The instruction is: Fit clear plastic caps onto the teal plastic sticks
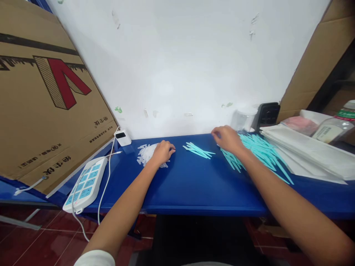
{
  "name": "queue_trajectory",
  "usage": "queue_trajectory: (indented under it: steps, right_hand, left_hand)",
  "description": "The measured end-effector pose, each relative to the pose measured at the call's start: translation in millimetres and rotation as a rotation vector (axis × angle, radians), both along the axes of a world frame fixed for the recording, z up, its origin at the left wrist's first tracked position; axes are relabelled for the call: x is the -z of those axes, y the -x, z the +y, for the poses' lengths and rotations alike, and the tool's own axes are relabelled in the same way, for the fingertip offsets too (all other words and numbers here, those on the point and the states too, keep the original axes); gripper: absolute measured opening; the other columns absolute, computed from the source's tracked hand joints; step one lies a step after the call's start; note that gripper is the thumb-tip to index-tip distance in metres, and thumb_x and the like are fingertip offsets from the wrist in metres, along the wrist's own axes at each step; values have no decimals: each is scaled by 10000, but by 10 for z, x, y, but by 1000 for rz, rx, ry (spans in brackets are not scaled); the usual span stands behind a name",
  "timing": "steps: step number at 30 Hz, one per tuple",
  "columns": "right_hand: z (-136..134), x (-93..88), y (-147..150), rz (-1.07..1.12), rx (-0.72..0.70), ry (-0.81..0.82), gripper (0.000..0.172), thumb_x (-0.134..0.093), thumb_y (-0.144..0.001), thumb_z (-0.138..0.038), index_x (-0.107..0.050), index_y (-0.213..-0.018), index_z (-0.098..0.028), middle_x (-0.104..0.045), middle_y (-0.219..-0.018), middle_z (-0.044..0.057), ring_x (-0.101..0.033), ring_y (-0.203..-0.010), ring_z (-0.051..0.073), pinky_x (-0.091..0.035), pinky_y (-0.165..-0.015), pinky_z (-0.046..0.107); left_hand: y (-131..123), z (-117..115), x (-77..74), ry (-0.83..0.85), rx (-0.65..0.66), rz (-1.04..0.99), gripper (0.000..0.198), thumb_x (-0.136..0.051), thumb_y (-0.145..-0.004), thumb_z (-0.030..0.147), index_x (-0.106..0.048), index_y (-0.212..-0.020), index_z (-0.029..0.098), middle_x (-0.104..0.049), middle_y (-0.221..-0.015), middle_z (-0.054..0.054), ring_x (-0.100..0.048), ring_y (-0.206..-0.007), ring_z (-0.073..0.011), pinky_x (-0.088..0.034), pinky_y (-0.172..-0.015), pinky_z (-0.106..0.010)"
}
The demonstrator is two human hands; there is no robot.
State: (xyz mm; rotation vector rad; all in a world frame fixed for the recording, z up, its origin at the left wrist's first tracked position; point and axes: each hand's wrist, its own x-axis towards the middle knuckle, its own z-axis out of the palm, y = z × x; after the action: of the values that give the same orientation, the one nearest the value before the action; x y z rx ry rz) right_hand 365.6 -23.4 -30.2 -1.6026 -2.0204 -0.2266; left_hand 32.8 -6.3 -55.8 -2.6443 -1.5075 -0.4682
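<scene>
My left hand [164, 151] rests at the right edge of a pile of small translucent white pieces [144, 154], its fingers curled together. Whatever they pinch, if anything, is hidden. Over the table toward the back is my right hand [226, 137], fingers bent and drawn together beside a large heap of thin turquoise sticks [262, 149]. I cannot make out anything between those fingertips. Between the two hands lies a smaller bunch of turquoise sticks [198, 150], loosely crossed and pointing much the same way.
A white power strip [86, 184] with cables and a small white device [123, 137] sit at the left. Along the right are a clear plastic container [244, 119], a black device [268, 114], stacked white packaging [307, 147] and a bottle [337, 123]. A white wall stands behind.
</scene>
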Motion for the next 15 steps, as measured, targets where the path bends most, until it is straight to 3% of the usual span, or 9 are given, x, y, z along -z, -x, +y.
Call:
queue_trajectory:
  steps: [3,6,9,13,15]
  right_hand:
    - [24,-92,-324,-59,241,42,264,-543,-923,-260,-781,-1005,-180,-769,-993,164,-673,-998,332,-485,-801,385]
    - [39,-162,-649,-42,385,189,245,-585,-899,-290,-782,-996,-182,-763,-1028,180,-680,-968,328,-465,-768,381]
    - [32,-213,-903,2,358,405,216,-673,-851,-309,-793,-973,-177,-768,-1021,165,-684,-918,290,-455,-742,353]
    - [12,-236,-1088,12,238,583,99,-771,-758,-240,-807,-823,-174,-778,-864,96,-690,-806,222,-460,-716,292]
    - [18,-223,-1124,12,206,632,121,-791,-743,-274,-807,-812,-176,-776,-842,80,-689,-791,219,-463,-708,288]
  left_hand:
    - [-25,-4,10,24,35,-62,157,-636,-923,209,-780,-983,226,-746,-1028,-85,-622,-1019,-273,-473,-905,-374]
    - [-48,-25,20,59,55,-136,183,-644,-917,199,-753,-1060,232,-748,-1019,-69,-632,-990,-258,-477,-887,-362]
    - [-40,-37,23,59,32,-148,244,-655,-924,245,-709,-1160,218,-730,-1039,-80,-617,-1008,-258,-474,-878,-353]
    - [-11,-24,19,39,-52,-41,209,-660,-937,357,-718,-1013,171,-690,-1028,-119,-578,-1017,-274,-455,-863,-353]
    - [-11,-16,17,51,-57,-7,207,-644,-951,362,-714,-965,168,-678,-1026,-121,-566,-1017,-276,-443,-865,-355]
